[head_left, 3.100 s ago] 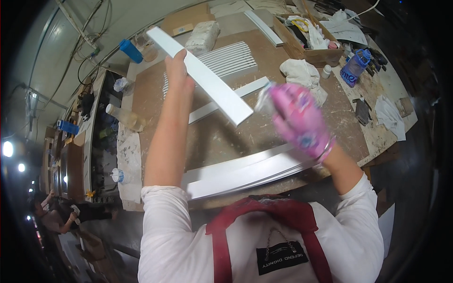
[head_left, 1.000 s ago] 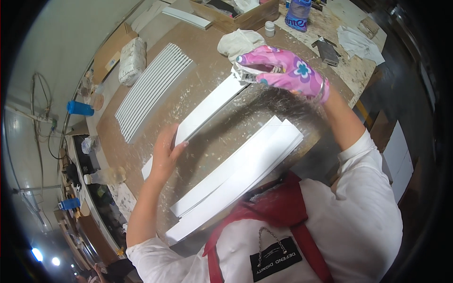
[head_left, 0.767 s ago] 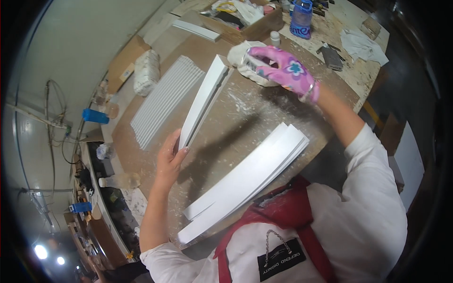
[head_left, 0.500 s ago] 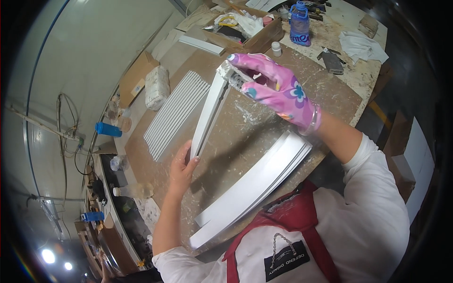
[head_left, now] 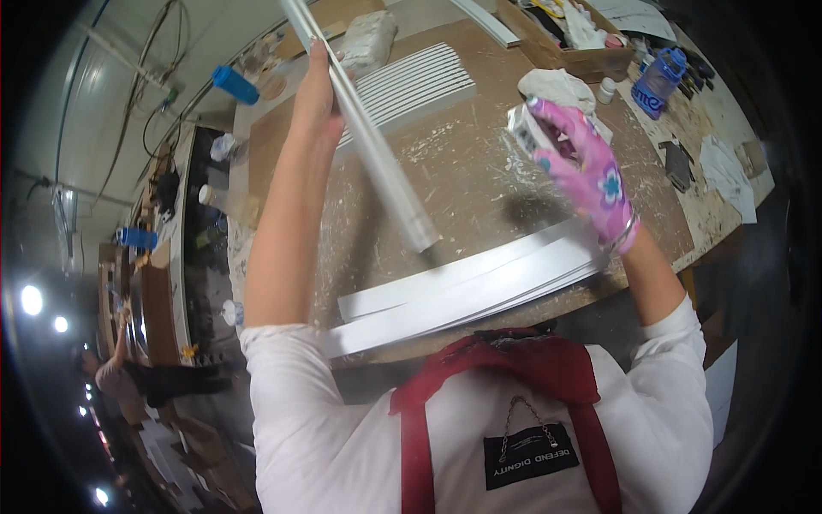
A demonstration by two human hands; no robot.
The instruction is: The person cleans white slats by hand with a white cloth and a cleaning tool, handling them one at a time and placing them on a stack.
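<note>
My bare left hand [head_left: 318, 98] is closed around a long white strip [head_left: 381, 163], holding it at a slant over the table. The strip's lower end is blurred, and its upper end runs out of view. My right hand [head_left: 591, 171], in a pink flowered glove, grips a small block crusted with white [head_left: 524, 130]; its exact kind cannot be made out. The block is apart from the strip. Closer to me, flat white boards [head_left: 479, 278] lie in an overlapping pile. Beyond the left hand, narrow white strips [head_left: 419, 81] rest side by side.
A wrapped white bundle [head_left: 370, 38] and a blue bottle [head_left: 234, 84] stand at the far left. Far right are a cardboard box of odds and ends [head_left: 591, 62], a white cloth [head_left: 556, 87], a small white jar [head_left: 606, 90] and a large blue jug [head_left: 659, 81]. Another person [head_left: 120, 377] is at lower left.
The block has come away from the strip, with my right hand now off to the right. My left hand has moved farther away, and the strip's free end has swung toward me. The view has turned.
</note>
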